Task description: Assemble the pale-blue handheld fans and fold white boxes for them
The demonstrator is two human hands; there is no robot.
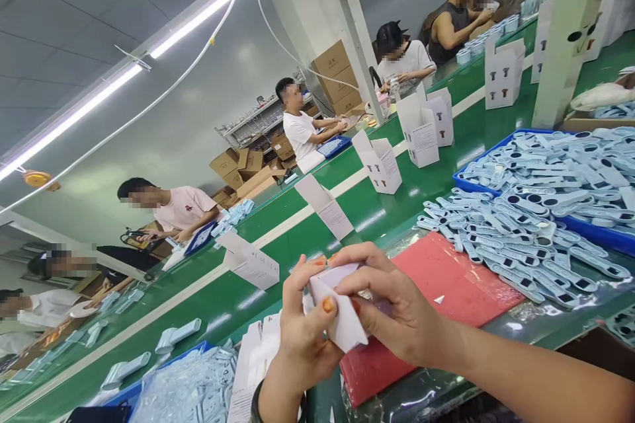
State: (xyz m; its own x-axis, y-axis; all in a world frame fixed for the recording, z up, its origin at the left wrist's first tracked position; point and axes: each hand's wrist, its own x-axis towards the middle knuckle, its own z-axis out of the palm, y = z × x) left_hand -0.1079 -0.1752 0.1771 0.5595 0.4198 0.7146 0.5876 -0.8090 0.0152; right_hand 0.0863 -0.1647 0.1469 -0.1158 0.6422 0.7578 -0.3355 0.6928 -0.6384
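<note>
A small white cardboard box [342, 324] is held up between both hands, tilted, above a red mat [446, 277]. My left hand [307, 324] wraps around its left side, the thumb pressed on the near face. From the right, my right hand [401, 310] has its fingers bent over the upper edge, partly hiding what they touch. Directly below and to the left stand flat white cartons [258, 357]. On the right of the mat lies a heap of light blue plastic handle parts [526, 238].
A green conveyor belt [307, 264] crosses the view, carrying several open white boxes [381, 165]. A blue tray [476, 182] of blue parts is at right; bagged parts [188, 383] lie lower left. A green post [570, 39] rises at right. Several people sit across the belt.
</note>
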